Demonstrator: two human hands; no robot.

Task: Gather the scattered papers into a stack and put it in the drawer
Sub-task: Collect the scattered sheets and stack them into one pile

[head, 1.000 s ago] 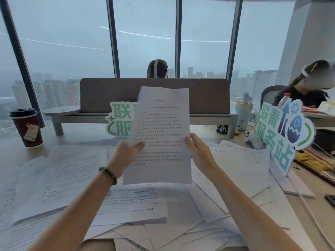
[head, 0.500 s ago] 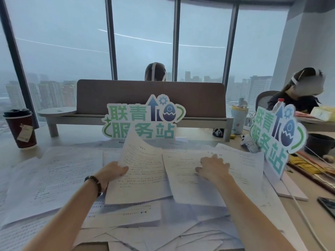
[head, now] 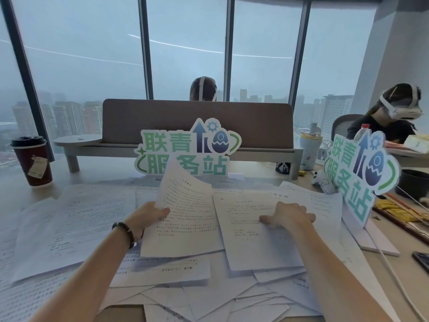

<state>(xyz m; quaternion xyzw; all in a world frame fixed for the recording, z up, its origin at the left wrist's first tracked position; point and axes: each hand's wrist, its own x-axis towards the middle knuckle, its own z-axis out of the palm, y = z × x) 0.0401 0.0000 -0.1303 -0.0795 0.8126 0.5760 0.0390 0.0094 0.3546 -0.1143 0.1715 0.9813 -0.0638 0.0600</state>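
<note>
Item 1: sheet, printed text, held by left hand at its left edge, thumb on top, fingers underneath; far corner lifted & curled up in front of centre sign, near end lying on the paper pile.

Item 2: second sheet, flat on pile, just right of item 1, edges touching or overlapping slightly. Right hand lay palm-down on it, fingers spread and fairly straight, pressing, not curled round anything.

Item 3: papers, many loose sheets scattered & overlapping across desk, from far left to right sign's base and down to the near edge; not stacked. Drawer not seen in view.

Hands: apart, one sheet each. Left wrist wore a dark bead bracelet.

Surroundings:
- Centre sign: green/blue cut-out w/ Chinese characters, upright behind papers, in front of a brown divider.
- Right sign: same design, angled, standing at papers' right edge.
- Dark red cup w/ black lid & tag, far left, apart from papers.
- Pale bottle at divider's right end.
- Phone, right edge, partly cut off.
- Two people w/ headsets: one behind divider, one at far right.
- Windows behind, hazy city view.
</note>
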